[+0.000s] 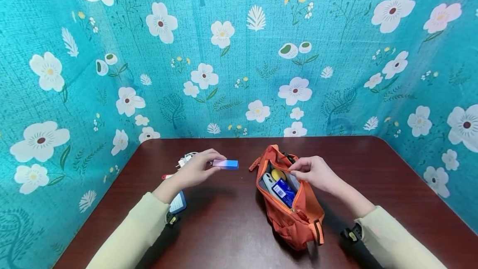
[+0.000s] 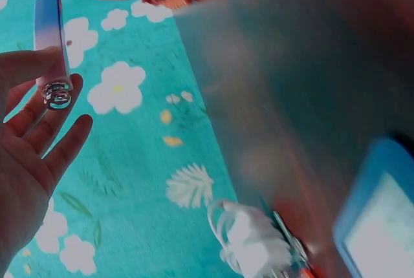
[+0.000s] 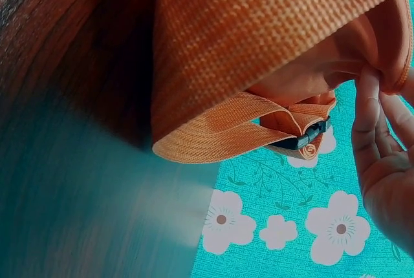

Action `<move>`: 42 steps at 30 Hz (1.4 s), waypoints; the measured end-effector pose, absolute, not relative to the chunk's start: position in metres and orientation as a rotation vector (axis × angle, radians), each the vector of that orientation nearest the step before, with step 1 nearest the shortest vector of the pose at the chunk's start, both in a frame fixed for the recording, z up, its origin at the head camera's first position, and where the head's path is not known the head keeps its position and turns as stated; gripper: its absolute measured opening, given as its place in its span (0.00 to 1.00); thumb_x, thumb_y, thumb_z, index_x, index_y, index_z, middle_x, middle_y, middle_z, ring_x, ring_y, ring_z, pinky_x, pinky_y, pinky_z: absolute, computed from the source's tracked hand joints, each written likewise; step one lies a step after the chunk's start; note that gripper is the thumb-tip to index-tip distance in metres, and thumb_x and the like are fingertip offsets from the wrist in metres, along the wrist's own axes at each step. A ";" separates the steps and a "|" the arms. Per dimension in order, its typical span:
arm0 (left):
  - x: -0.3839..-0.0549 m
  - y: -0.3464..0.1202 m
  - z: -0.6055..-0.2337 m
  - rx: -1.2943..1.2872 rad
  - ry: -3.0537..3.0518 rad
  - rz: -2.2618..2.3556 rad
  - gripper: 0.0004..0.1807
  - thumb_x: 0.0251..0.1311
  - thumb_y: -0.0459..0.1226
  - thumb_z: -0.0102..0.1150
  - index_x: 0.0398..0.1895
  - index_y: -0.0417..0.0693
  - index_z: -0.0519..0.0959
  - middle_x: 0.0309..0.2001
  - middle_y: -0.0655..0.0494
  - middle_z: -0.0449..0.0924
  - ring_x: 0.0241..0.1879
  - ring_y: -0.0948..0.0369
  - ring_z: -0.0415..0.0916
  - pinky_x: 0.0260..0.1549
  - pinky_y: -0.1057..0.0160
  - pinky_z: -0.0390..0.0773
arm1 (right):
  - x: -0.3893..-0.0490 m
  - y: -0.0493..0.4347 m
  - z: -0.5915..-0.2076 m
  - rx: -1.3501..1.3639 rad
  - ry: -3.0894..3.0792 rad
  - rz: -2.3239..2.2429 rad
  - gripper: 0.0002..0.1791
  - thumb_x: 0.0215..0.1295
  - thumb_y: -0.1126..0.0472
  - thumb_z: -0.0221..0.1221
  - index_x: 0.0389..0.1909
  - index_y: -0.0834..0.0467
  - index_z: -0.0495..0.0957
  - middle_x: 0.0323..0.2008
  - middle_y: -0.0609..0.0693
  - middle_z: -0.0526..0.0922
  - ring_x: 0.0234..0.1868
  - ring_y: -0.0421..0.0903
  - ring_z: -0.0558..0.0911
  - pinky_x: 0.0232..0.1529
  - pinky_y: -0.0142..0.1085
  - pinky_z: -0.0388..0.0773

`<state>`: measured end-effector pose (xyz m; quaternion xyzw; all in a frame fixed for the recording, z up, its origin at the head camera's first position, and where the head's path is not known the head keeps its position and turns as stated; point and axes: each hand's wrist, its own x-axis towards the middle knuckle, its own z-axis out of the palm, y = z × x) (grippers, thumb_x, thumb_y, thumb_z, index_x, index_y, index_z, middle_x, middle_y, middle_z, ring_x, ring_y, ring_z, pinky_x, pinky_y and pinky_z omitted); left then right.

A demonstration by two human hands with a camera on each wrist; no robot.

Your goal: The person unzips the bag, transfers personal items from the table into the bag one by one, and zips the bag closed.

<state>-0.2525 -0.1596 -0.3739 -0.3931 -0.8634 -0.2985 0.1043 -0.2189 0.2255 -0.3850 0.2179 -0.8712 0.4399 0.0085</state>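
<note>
My left hand [image 1: 196, 168] pinches a slim blue-to-pink bar [image 1: 228, 164] between thumb and fingers, above the table. In the left wrist view the bar [image 2: 49, 35] has shiny metal rings at its lower end; its exact kind is unclear. To the right stands an orange bag [image 1: 287, 229], unzipped at the top. My right hand [image 1: 315, 172] pinches the right rim of its opening. Inside lie a blue packet [image 1: 284, 192] with a white label, a yellow item [image 1: 277, 174] and a pale grey item [image 1: 268, 182]. In the right wrist view, fingers [image 3: 367, 113] grip the bag's fabric edge.
Under and behind the left arm, a white charger with cable [image 1: 184, 161], a small red item [image 1: 167, 176] and a blue-edged white item [image 1: 177, 202] lie on the dark table [image 1: 224, 227]. Orange straps [image 3: 213, 132] hang from the bag. A flowered teal cloth [image 1: 239, 74] surrounds the table.
</note>
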 end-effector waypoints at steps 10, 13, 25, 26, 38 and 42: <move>-0.261 -0.124 -0.359 -1.257 -2.508 -0.837 0.14 0.59 0.34 0.67 0.49 0.45 0.82 0.46 0.56 0.81 0.45 0.62 0.76 0.47 0.60 0.76 | -0.217 0.225 -0.383 0.669 -2.716 1.371 0.05 0.61 0.67 0.64 0.37 0.60 0.86 0.29 0.55 0.85 0.22 0.45 0.78 0.20 0.33 0.72; -0.264 -0.115 -0.356 -1.270 -2.515 -0.857 0.15 0.58 0.35 0.68 0.49 0.45 0.83 0.45 0.58 0.82 0.44 0.63 0.76 0.47 0.60 0.76 | -0.217 0.226 -0.382 0.670 -2.720 1.375 0.05 0.61 0.67 0.64 0.38 0.60 0.86 0.29 0.54 0.85 0.23 0.46 0.78 0.20 0.33 0.72; -0.272 -0.078 -0.357 -1.325 -2.587 -0.885 0.14 0.59 0.36 0.67 0.48 0.48 0.83 0.44 0.60 0.80 0.39 0.64 0.72 0.41 0.60 0.76 | -0.219 0.226 -0.384 0.676 -2.723 1.333 0.05 0.60 0.69 0.64 0.36 0.60 0.86 0.28 0.56 0.84 0.22 0.48 0.77 0.19 0.33 0.71; -0.272 -0.075 -0.358 -1.335 -2.595 -0.892 0.14 0.59 0.35 0.67 0.48 0.48 0.83 0.44 0.60 0.80 0.39 0.63 0.72 0.40 0.59 0.77 | -0.219 0.226 -0.384 0.676 -2.723 1.336 0.05 0.60 0.69 0.64 0.36 0.61 0.86 0.28 0.56 0.84 0.22 0.48 0.77 0.19 0.33 0.71; -0.280 -0.051 -0.381 -1.362 -2.662 -0.872 0.14 0.59 0.35 0.67 0.48 0.49 0.84 0.44 0.61 0.80 0.36 0.65 0.72 0.37 0.67 0.77 | -0.219 0.225 -0.385 0.666 -2.726 1.330 0.05 0.60 0.69 0.64 0.36 0.61 0.85 0.29 0.57 0.84 0.22 0.49 0.77 0.19 0.33 0.71; -0.283 -0.046 -0.387 -1.368 -2.678 -0.893 0.14 0.58 0.36 0.68 0.48 0.48 0.84 0.44 0.59 0.81 0.37 0.62 0.74 0.40 0.64 0.78 | -0.219 0.225 -0.385 0.664 -2.733 1.331 0.05 0.60 0.70 0.63 0.36 0.61 0.85 0.27 0.57 0.84 0.22 0.51 0.77 0.18 0.32 0.69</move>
